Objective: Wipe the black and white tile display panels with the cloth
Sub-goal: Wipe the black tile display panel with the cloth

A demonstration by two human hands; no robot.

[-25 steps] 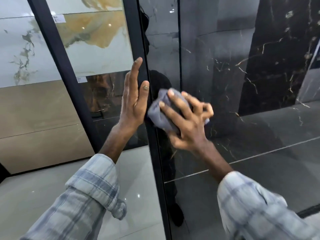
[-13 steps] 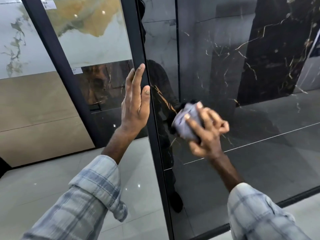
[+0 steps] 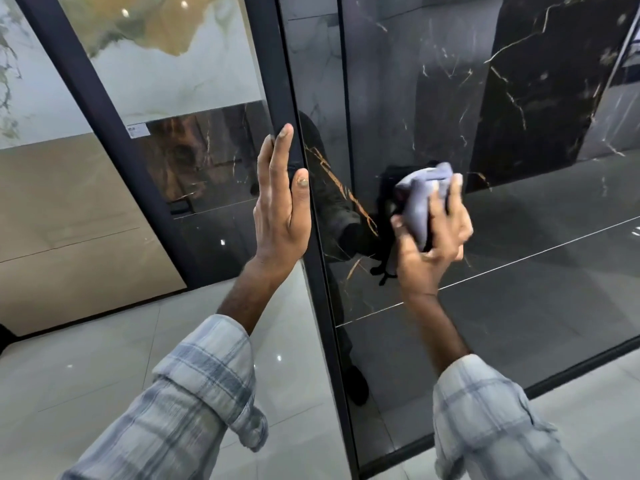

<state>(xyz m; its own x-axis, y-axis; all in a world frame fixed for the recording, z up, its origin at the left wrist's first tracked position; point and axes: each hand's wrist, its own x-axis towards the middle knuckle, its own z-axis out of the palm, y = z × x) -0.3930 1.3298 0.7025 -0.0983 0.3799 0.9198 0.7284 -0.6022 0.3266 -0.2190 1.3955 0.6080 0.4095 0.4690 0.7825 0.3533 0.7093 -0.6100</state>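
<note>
A glossy black marble tile panel (image 3: 502, 220) with gold veins stands upright in front of me, framed by a black metal edge (image 3: 277, 84). My right hand (image 3: 433, 244) grips a bunched grey cloth (image 3: 420, 199) and presses it against the black panel near its middle. My left hand (image 3: 282, 209) lies flat with straight fingers along the panel's black frame edge, thumb on the front side. Behind the frame, a white panel with a golden-brown pattern (image 3: 166, 57) hangs at the upper left.
A beige tile panel (image 3: 69, 237) leans at the left behind another black frame bar (image 3: 86, 91). A dark brown tile (image 3: 201, 161) sits under the white one. Glossy white floor tiles (image 3: 104, 375) run below; the black panel's bottom frame (image 3: 554, 379) meets the floor.
My right hand has carried the cloth to the right and a little up across the black panel. My left hand stays flat on the frame edge.
</note>
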